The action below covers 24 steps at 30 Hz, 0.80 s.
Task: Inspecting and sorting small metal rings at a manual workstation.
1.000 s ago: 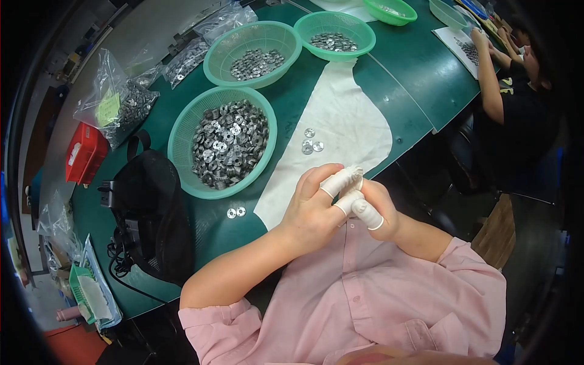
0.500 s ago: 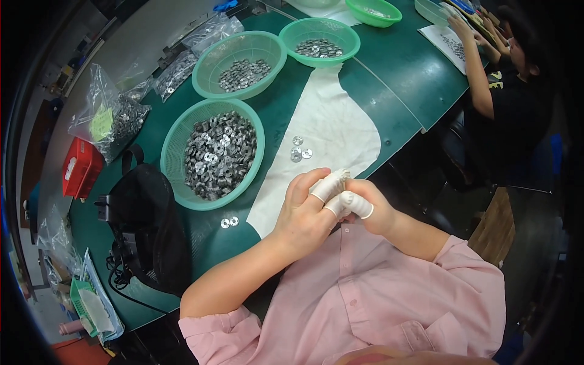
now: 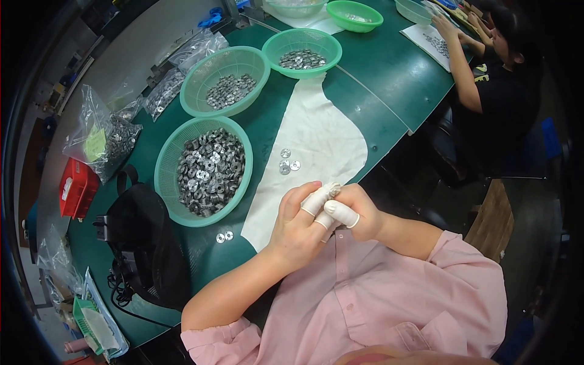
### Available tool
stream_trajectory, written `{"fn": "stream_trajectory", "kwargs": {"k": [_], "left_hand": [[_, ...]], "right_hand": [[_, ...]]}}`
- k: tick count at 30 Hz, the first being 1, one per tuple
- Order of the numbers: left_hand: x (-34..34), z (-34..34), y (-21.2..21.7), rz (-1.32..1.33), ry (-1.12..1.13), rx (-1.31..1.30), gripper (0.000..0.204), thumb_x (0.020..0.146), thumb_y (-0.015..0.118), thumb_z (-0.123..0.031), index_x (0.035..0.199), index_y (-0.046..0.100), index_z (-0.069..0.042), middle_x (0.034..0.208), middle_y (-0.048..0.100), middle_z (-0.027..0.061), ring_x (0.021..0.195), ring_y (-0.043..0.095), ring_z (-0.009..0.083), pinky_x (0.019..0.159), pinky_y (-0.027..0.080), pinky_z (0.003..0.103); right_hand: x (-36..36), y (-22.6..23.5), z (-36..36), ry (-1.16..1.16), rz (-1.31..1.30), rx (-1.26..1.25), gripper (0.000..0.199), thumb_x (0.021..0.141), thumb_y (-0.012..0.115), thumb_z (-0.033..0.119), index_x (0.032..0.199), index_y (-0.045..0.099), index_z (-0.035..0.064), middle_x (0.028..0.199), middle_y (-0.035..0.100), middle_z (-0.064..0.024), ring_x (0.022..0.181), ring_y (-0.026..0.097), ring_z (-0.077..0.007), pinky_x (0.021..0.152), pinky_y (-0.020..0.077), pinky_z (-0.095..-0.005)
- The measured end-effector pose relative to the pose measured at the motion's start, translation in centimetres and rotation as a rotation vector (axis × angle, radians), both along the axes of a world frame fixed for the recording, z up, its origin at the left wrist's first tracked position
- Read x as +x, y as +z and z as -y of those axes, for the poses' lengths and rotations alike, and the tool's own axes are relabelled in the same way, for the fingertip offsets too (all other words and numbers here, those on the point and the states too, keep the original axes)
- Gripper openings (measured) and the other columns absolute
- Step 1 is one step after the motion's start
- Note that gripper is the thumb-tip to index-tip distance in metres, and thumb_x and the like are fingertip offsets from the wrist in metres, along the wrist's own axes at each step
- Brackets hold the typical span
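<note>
My left hand and my right hand are pressed together at chest height, just past the near edge of the white cloth. Both have curled fingers, and white finger cots cover several of the tips. Whatever they pinch between them is hidden behind the fingers. Beyond the hands, three small metal washers lie on the cloth. A pair of similar washers rests on the green table, left of the cloth. The green mesh basket closest to my left hand is heaped with metal washers.
Farther back stand another washer-filled mesh basket and a brighter green one. A black mesh bag with a cable, a red bin and a plastic bag of parts line the left side. A co-worker sits at far right.
The view has shifted slightly, so the table's things appear lower and farther left. My hands stay pressed together, with only a slight change in the fingers.
</note>
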<state>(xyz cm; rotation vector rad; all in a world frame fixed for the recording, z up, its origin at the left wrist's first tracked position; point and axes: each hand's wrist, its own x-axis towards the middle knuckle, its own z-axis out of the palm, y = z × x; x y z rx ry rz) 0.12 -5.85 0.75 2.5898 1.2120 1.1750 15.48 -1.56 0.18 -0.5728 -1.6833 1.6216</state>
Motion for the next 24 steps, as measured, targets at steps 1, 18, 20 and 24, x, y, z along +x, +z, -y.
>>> {"fn": "stream_trajectory", "kwargs": {"k": [1, 18, 20, 24], "left_hand": [[-0.2, 0.1, 0.1, -0.001, -0.004, -0.003, 0.028, 0.066, 0.07, -0.008, 0.09, 0.059, 0.0, 0.113, 0.053, 0.0142, 0.105, 0.045, 0.0348, 0.085, 0.04, 0.038], [1.9, -0.7, 0.6, 0.32, -0.058, -0.484, 0.047, 0.074, 0.069, -0.006, 0.115, 0.046, -0.001, 0.109, 0.052, 0.0121, 0.089, 0.055, 0.0191, 0.075, 0.047, 0.029], [2.3, -0.5, 1.4, 0.504, -0.18, -0.633, 0.047, 0.076, 0.067, -0.004, 0.117, 0.045, -0.001, 0.103, 0.055, 0.0101, 0.086, 0.055, 0.0161, 0.073, 0.047, 0.028], [3.6, -0.3, 2.6, 0.696, -0.281, -0.81, 0.044, 0.079, 0.063, 0.0, 0.118, 0.044, -0.001, 0.099, 0.056, 0.008, 0.086, 0.055, 0.0153, 0.072, 0.047, 0.028]], "right_hand": [[-0.1, -0.2, 0.2, -0.004, -0.001, -0.003, 0.026, 0.088, 0.045, 0.015, 0.071, 0.055, -0.0024, 0.065, 0.056, -0.0066, 0.06, 0.05, -0.0104, 0.054, 0.0408, -0.0249], [4.5, 1.9, 0.2, -0.077, -0.11, -0.426, 0.012, 0.092, 0.044, 0.013, 0.098, 0.05, 0.0041, 0.077, 0.052, 0.0012, 0.059, 0.039, -0.002, 0.05, 0.0307, -0.017], [5.0, 2.4, 0.5, -0.073, -0.114, -0.435, 0.012, 0.092, 0.044, 0.012, 0.099, 0.05, 0.0044, 0.077, 0.052, 0.0014, 0.059, 0.039, -0.0019, 0.05, 0.0305, -0.017], [6.5, 2.8, 0.8, -0.029, -0.121, -0.444, 0.012, 0.091, 0.046, 0.01, 0.1, 0.049, 0.0027, 0.077, 0.054, -0.0001, 0.06, 0.041, -0.0021, 0.051, 0.0322, -0.0173]]}}
